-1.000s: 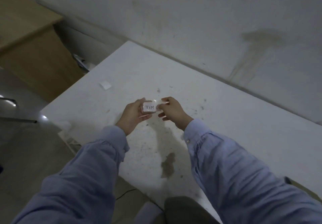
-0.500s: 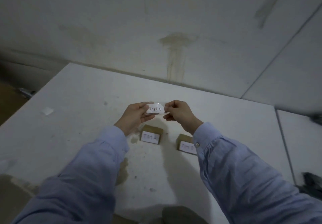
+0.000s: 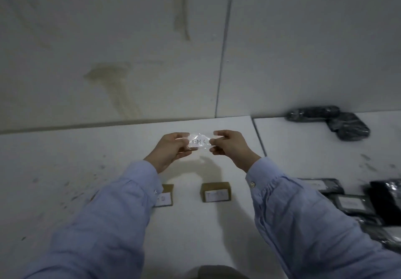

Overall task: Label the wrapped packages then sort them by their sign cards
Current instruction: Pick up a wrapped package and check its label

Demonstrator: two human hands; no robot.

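Head view showed the label [image 3: 199,143], a small white slip with glossy clear film about it, held in the air above the table [image 3: 65,170] with its long axis running left to right. I noted the left hand [image 3: 171,148] pinching its left end between thumb and forefinger and the right hand [image 3: 230,147] pinching its right end likewise, the other fingers curled. The writing was too blurred to read with certainty. The black wrapped packages [image 3: 349,202] lay to the right, nearer the right hand and well apart from the label. Two sign cards [image 3: 216,192] stood on the table below the hands, toward the person. In my judgement, the label needed to travel rightward to a package.
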